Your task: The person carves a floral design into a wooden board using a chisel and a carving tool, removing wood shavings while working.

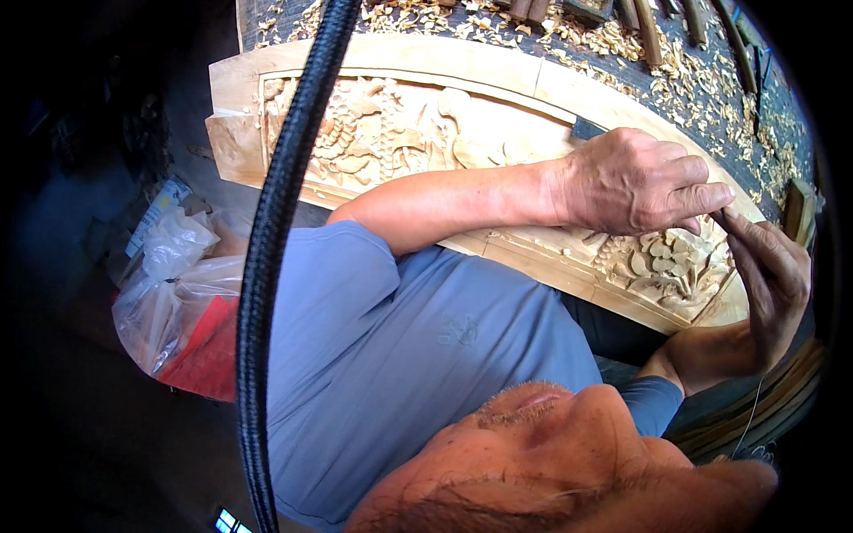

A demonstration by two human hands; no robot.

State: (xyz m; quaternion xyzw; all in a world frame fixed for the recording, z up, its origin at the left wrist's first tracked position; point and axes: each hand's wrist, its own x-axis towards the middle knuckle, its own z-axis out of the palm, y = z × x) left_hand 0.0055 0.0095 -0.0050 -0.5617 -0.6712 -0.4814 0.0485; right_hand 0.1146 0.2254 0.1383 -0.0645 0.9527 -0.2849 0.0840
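My left hand [633, 182] is closed, its fingers curled in and the thumb pointing right, above a pale wooden panel carved in relief [409, 133]. My right hand [773, 271] reaches over the panel's right end, and its fingertips meet my left thumb tip. A small dark, slender piece [719, 216] shows between the two hands, too covered to name. Leaves and flowers stand out in the carving, on both sides of my left forearm. Beside the left knuckles a dark flat patch [586, 130] shows; I cannot tell whether it is a tool.
Wood shavings [680, 93] litter the dark workbench [613, 75] behind the panel. Several wooden tool handles [647, 34] lie at the far right. A clear plastic bag [164, 298] with something red stands on the left. A black braided cable [283, 186] crosses the view.
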